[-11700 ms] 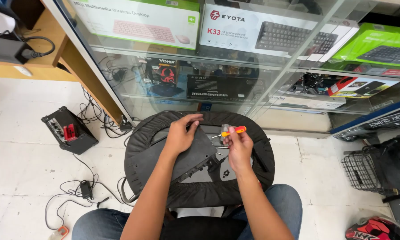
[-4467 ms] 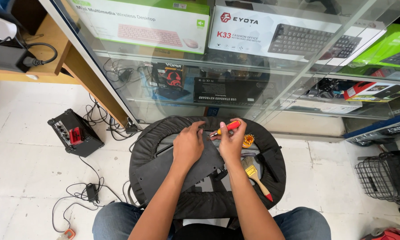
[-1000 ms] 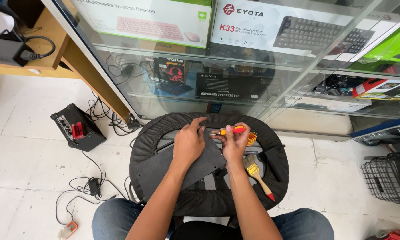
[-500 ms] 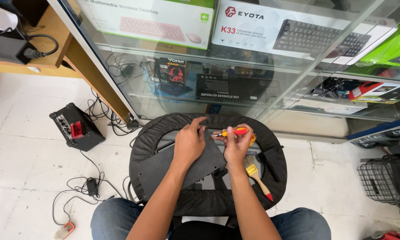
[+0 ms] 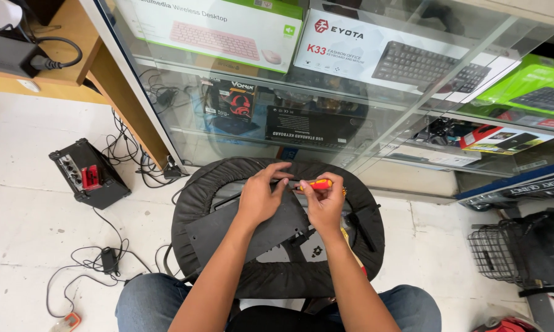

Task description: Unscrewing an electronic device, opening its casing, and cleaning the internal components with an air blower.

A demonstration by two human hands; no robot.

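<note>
You're mid-screw work: your left hand (image 5: 259,200) lies flat on the dark panel (image 5: 246,230), fingers loosely spread, pinning it at the far edge of the round padded stool (image 5: 191,203). Your right hand (image 5: 323,206) has its fingers pinched around the red-orange screwdriver (image 5: 314,184), tip hidden by the left hand. Next likely needs steady downward pressure while turning.

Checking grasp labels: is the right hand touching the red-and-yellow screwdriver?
Touching. The head view shows the right hand with its fingers wrapped round the red-and-yellow screwdriver, no gap between them, just above the dark flat panel.
</note>
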